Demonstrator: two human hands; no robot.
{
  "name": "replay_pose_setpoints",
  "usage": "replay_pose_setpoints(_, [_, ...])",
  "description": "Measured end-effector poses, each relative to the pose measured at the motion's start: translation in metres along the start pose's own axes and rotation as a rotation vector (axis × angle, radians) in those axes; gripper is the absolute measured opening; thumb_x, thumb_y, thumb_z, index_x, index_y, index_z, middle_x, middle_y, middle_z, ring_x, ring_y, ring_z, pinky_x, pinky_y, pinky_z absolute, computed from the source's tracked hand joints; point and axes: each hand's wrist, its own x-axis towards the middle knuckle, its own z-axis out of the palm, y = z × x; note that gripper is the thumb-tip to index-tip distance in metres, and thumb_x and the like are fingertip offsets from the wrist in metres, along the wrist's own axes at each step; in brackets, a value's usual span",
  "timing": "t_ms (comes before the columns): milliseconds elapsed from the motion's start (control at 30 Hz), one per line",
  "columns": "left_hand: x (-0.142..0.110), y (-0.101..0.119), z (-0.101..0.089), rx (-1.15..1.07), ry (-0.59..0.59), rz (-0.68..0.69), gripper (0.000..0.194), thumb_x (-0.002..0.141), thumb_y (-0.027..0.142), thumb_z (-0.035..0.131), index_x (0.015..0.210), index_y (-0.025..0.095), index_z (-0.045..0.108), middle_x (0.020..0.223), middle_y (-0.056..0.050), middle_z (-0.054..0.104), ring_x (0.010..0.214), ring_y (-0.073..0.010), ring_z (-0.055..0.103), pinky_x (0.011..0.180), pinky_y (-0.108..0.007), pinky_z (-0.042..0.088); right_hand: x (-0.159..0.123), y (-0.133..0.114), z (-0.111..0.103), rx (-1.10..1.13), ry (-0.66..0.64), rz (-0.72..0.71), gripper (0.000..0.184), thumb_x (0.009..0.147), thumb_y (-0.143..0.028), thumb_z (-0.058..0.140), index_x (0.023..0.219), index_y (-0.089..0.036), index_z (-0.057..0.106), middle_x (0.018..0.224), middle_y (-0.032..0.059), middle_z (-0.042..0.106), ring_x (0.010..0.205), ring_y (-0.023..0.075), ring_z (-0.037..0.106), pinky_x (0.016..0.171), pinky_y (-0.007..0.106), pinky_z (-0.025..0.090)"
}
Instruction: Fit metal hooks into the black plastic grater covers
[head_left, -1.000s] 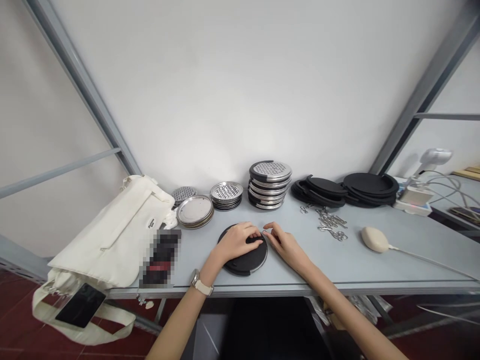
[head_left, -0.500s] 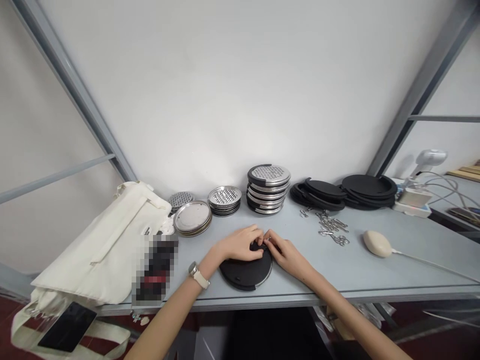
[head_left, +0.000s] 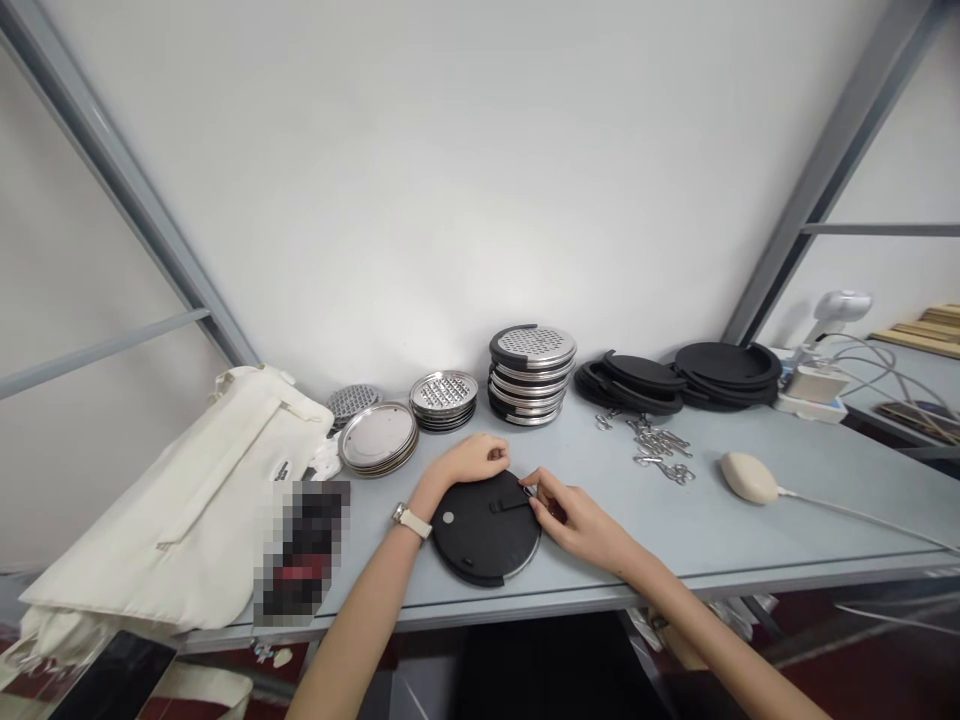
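Observation:
A round black disc (head_left: 487,540) lies near the table's front edge, its underside or cover facing up, with a small pale round spot and a thin silver rim showing at lower right. A short black strap (head_left: 514,502) crosses its upper right part. My right hand (head_left: 566,515) pinches a small metal clip (head_left: 527,491) at the strap's outer end, beside the disc's edge. At the disc's far edge, my left hand (head_left: 474,458) has its fingers curled in; what they hold, if anything, is hidden. A watch (head_left: 411,520) is on the left wrist.
Behind stand stacked metal graters (head_left: 446,390), plain metal discs (head_left: 379,435), assembled grater discs (head_left: 534,350) and black rings and covers (head_left: 724,370). Loose metal clips (head_left: 660,440) lie right of centre, near a cream mouse-shaped device (head_left: 748,477). A white bag (head_left: 165,500) fills the left.
My left hand has drawn back from the strap to the disc's far edge, its fingers curling in and uncovering the disc's top. My right hand stays at the strap's end. The view has shifted slightly.

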Motion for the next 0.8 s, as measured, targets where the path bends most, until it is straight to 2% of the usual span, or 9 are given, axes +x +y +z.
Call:
replay_pose_setpoints(200, [-0.0029,-0.0054,0.0018,0.005,0.020,-0.029,0.039,0.087,0.039,0.045,0.056,0.015,0.046,0.054,0.004,0.043,0.055,-0.0098,0.037,0.053,-0.023,0.027,0.0011,0.0005,0.0011,-0.021,0.005,-0.011,0.020,0.093,-0.029,0.035,0.107,-0.020,0.047,0.062,-0.0072,0.042,0.053,0.0111,0.041,0.055,0.023,0.033])
replay_pose_setpoints(667, [-0.0068,0.0027,0.0030,0.100,0.081,-0.082,0.036,0.087,0.033,0.045,0.057,0.016,0.051,0.054,0.002,0.048,0.052,-0.0109,0.040,0.053,-0.025,0.026,0.0016,0.0014,0.0005,-0.028,0.040,-0.007,0.024,0.094,-0.032,0.035,0.109,-0.020,0.049,0.061,-0.0062,0.043,0.055,0.0117,0.041,0.056,0.023,0.036])
replay_pose_setpoints(800, [-0.0069,0.0024,0.0033,0.118,0.084,-0.087,0.036,0.088,0.033,0.044,0.058,0.016,0.052,0.055,0.001,0.050,0.052,-0.0111,0.040,0.054,-0.025,0.027,-0.0007,0.0012,0.0011,-0.020,0.055,0.007,0.024,0.095,-0.035,0.034,0.104,-0.021,0.051,0.059,-0.0062,0.042,0.053,0.0122,0.041,0.055,0.023,0.036])
